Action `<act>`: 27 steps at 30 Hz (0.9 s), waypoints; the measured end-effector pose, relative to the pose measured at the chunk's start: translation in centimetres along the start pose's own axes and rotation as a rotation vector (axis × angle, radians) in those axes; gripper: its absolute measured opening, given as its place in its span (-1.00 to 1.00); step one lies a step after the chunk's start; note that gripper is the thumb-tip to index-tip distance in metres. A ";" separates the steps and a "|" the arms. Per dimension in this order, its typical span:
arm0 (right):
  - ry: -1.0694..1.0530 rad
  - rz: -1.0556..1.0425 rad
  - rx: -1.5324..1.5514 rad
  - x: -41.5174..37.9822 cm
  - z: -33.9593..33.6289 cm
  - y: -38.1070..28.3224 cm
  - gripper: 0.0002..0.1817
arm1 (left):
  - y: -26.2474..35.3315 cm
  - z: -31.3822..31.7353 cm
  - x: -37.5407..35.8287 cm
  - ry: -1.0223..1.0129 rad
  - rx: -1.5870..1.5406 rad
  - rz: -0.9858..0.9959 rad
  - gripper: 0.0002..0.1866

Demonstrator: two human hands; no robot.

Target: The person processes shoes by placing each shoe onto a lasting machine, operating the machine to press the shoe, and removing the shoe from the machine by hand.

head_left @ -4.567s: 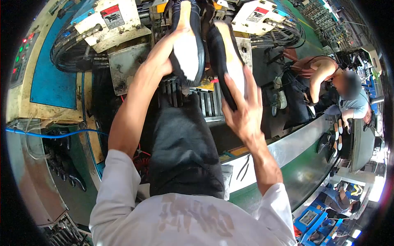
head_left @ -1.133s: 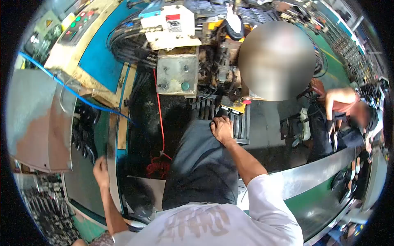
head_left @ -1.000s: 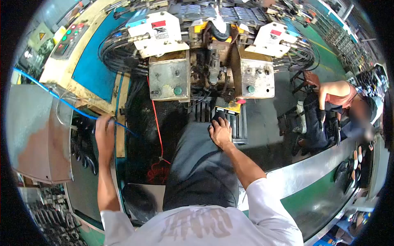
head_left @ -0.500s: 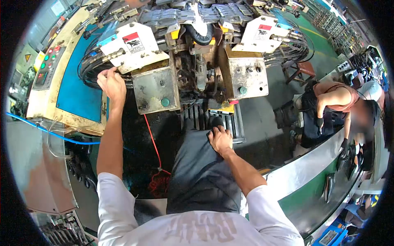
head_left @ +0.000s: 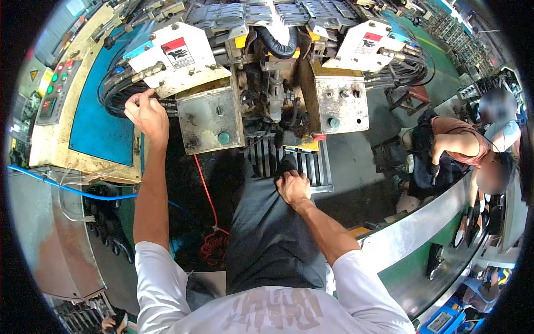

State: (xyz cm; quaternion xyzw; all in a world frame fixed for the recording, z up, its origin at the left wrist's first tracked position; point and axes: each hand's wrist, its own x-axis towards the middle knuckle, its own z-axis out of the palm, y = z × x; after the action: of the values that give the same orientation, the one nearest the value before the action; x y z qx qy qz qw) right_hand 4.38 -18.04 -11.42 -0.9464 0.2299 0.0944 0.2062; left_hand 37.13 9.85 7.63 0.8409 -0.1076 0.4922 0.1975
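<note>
My left hand point(head_left: 149, 118) is raised in front of a bundle of black hoses point(head_left: 119, 94), at the left of the machine. Its fingers are curled, and their tips are partly hidden, so I cannot make out what they hold, if anything. Just to its right is a worn metal control box point(head_left: 206, 123) with a green button point(head_left: 223, 138). My right hand point(head_left: 293, 187) rests on the knee of my dark trousers point(head_left: 275, 234), fingers spread over the cloth. A second control box point(head_left: 339, 106) stands above and to the right of that hand.
A panel with coloured buttons point(head_left: 58, 92) stands at far left beside a blue sheet point(head_left: 103, 122). A red cord point(head_left: 206, 189) hangs below the left box. On the right, a co-worker point(head_left: 459, 139) bends over a green conveyor belt point(head_left: 409, 273) carrying a dark shoe point(head_left: 435, 260).
My view has shifted slightly. Both hands stay at the same places, the left by the hoses and the right on the knee. Items on the belt at right have changed position.
</note>
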 end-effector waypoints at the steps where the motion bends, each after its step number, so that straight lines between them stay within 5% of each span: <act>1: 0.004 0.000 -0.002 -0.1 -0.1 0.1 -0.53 | 0.0 0.0 0.0 -0.001 -0.004 0.004 -0.76; 18: 0.003 0.002 0.018 -1.2 -0.5 0.1 -0.53 | 0.1 -0.8 0.1 0.005 -0.034 0.083 -0.74; 25: 0.057 -0.014 0.060 -1.9 0.2 0.9 -0.49 | 1.5 -6.2 1.7 -0.341 -0.145 -0.034 -0.66; 27: 0.024 -0.001 0.075 -1.9 -0.2 0.8 -0.49 | 5.2 -9.3 1.1 -0.233 -0.063 0.295 -0.62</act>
State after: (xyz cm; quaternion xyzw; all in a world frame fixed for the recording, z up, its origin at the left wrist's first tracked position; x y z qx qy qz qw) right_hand 2.32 -18.04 -11.04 -0.9393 0.2351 0.0742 0.2388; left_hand 28.37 9.32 13.81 0.8609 -0.2670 0.4113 0.1356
